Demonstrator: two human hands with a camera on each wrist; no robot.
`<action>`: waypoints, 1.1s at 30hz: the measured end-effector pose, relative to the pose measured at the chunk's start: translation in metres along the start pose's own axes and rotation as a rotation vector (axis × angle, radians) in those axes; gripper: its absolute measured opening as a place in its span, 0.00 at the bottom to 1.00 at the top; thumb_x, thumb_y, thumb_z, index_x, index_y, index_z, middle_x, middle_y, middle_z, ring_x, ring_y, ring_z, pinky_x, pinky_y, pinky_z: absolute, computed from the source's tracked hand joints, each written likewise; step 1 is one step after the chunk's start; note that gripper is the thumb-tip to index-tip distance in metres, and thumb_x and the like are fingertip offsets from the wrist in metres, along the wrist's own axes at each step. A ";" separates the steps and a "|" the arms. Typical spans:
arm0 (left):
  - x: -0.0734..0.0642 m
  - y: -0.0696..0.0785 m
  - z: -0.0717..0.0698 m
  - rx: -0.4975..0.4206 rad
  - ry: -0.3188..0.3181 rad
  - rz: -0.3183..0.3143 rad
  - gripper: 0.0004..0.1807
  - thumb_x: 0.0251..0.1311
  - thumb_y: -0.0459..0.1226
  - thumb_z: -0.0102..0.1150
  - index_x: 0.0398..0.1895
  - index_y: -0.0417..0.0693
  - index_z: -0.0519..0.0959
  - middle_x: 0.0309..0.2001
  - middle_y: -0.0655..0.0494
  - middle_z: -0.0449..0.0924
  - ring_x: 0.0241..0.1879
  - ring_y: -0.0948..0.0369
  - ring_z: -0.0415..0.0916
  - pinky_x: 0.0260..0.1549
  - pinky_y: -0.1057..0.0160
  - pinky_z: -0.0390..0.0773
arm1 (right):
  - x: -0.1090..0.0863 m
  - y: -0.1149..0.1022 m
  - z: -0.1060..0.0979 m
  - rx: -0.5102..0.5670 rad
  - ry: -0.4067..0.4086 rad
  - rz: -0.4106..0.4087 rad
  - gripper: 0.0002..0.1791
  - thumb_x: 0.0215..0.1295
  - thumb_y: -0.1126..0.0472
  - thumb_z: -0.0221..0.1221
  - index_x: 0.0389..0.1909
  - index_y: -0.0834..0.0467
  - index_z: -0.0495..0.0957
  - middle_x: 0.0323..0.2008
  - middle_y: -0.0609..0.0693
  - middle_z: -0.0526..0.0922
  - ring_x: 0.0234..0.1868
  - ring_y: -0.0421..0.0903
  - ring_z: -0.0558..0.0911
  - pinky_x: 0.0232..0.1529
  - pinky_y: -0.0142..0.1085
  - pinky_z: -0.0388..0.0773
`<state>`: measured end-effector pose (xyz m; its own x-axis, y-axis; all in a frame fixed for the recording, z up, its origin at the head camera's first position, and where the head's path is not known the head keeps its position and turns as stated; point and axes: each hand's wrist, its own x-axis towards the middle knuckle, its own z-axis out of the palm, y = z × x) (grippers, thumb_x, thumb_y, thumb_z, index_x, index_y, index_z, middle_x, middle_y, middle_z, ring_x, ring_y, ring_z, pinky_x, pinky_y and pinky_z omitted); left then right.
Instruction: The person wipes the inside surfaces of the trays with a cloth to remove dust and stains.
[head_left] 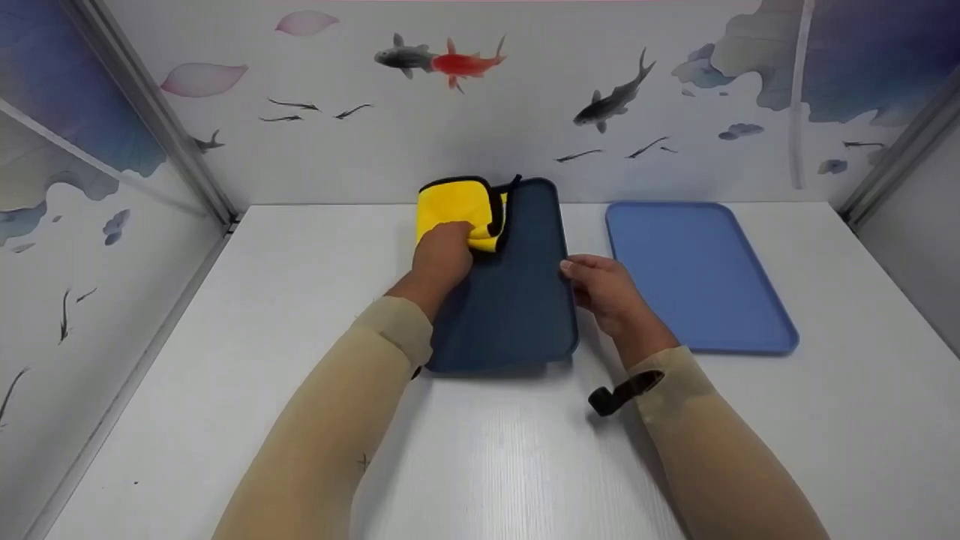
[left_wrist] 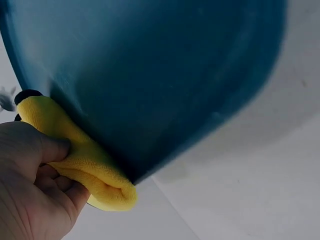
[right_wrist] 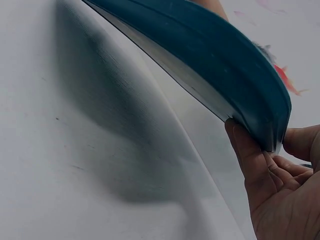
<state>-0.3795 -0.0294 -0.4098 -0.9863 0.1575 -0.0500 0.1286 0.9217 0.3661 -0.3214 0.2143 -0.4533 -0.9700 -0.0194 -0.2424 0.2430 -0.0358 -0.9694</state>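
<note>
A dark blue tray (head_left: pixel 517 307) is held tilted above the white table, its shadow falling below it in the right wrist view. My right hand (head_left: pixel 604 289) grips the tray's right edge, thumb on the upper side and fingers beneath, as the right wrist view shows. In my left hand (head_left: pixel 444 259) is a folded yellow cloth (head_left: pixel 454 204) with black edging, pinched between thumb and fingers. The cloth (left_wrist: pixel 95 170) lies against the tray's rim at the far left corner, covering that corner in the head view.
A lighter blue tray (head_left: pixel 697 277) lies flat on the table (head_left: pixel 480 450), to the right of my right hand. Behind stands a white panel (head_left: pixel 525 127) painted with fish and petals. Further panels close off both sides.
</note>
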 end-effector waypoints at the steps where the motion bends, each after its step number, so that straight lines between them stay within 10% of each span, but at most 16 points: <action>1: -0.001 0.002 0.001 -0.021 0.006 0.002 0.23 0.78 0.31 0.47 0.72 0.48 0.74 0.69 0.52 0.78 0.69 0.55 0.74 0.73 0.56 0.70 | 0.000 0.000 0.000 0.000 0.000 -0.001 0.21 0.77 0.58 0.58 0.64 0.66 0.76 0.33 0.42 0.85 0.34 0.40 0.82 0.43 0.33 0.80; 33: -0.029 0.068 0.016 -0.241 -0.018 0.112 0.22 0.76 0.31 0.48 0.66 0.54 0.81 0.56 0.59 0.84 0.52 0.59 0.76 0.69 0.59 0.73 | 0.004 -0.005 -0.004 0.066 0.077 0.115 0.23 0.77 0.56 0.57 0.68 0.59 0.73 0.52 0.47 0.80 0.46 0.43 0.80 0.48 0.31 0.80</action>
<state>-0.3404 0.0338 -0.3981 -0.9650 0.2619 -0.0124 0.2063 0.7875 0.5808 -0.3263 0.2185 -0.4493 -0.9329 0.0494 -0.3568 0.3505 -0.1037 -0.9308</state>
